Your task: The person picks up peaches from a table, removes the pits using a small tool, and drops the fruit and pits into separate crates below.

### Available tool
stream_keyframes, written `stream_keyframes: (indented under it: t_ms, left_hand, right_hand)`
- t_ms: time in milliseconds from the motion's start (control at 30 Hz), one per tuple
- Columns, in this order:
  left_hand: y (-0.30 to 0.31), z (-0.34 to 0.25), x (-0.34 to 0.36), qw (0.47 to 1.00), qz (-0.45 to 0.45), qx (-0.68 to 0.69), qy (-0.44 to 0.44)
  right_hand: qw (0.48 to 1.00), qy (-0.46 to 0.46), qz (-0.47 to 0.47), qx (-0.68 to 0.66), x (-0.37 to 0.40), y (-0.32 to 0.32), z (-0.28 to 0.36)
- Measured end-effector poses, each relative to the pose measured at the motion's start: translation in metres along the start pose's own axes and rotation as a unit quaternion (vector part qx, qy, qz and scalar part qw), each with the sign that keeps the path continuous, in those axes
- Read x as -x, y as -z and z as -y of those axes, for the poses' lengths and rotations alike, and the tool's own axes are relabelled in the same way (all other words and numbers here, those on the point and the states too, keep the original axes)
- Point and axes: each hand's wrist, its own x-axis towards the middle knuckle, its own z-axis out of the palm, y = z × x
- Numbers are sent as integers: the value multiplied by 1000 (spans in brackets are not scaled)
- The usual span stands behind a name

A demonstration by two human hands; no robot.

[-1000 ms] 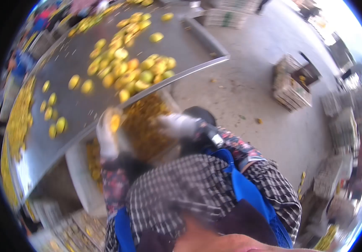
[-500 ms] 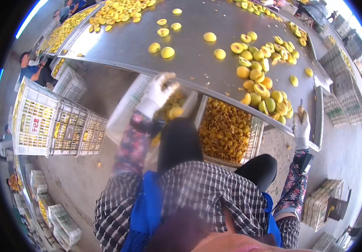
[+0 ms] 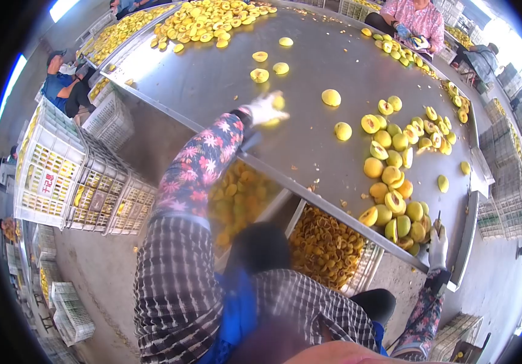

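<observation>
Hands at steel table (image 3: 212, 73) w/ fruit (image 3: 394, 200): left hand (image 3: 265, 109) blurred, grip unclear; right hand (image 3: 437, 246) round thin blade (image 3: 438, 216); crates (image 3: 61, 176) beside.

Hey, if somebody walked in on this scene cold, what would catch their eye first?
The big shiny steel table, strewn with yellow halved fruit heaped thickest at its right end. Then the white-gloved left hand stretched over the table's middle, and the white-gloved right hand gripping a thin blade at the near edge beside that heap. Below the edge sits a white plastic crate of orange-yellow scraps.

Glossy smooth metal table (image 3: 212, 79)
</observation>
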Motion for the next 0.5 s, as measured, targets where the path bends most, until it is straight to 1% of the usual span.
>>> stream_keyframes:
  t_ms: [67,133,167,200,233,267,300,333,367,433,467,500]
  left_hand:
    - [-30,-14,-18,983,107,27,-147]
    - [-31,-49,-8,935,212,106,-265]
    - [-15,-70,3,917,223,216,-251]
    - [-14,-61,-12,896,125,340,-257]
    - [2,-49,-31,928,-11,284,-239]
    - [15,-19,-66,949,-139,201,-197]
    - [31,-5,-78,920,-205,295,-159]
    - [36,50,-122,907,-276,293,-123]
    - [40,76,-142,916,-265,292,-70]
    - [48,128,-181,927,-236,288,37]
    - [49,120,-183,923,-177,340,23]
    - [50,108,-189,963,-182,182,75]
  right_hand:
    - [999,7,18,-43,-6,-2,-12]
    - [997,12,25,-72,-9,-5,-11]
    - [995,0,36,-91,-10,-4,-9]
    - [993,-11,48,-111,-10,-5,-7]
    - [988,-16,49,-144,-14,-5,-15]
    - [988,-20,55,-142,-14,-5,-12]
    - [988,-23,46,-147,-14,-6,-7]
    - [987,-27,38,-153,-13,-8,0]
    - [986,-38,47,-158,-12,-8,8]
    - [995,-16,43,-87,-13,-8,4]
    - [998,-4,40,-52,-13,-8,-1]
    - [998,1,33,-50,-14,-8,-8]
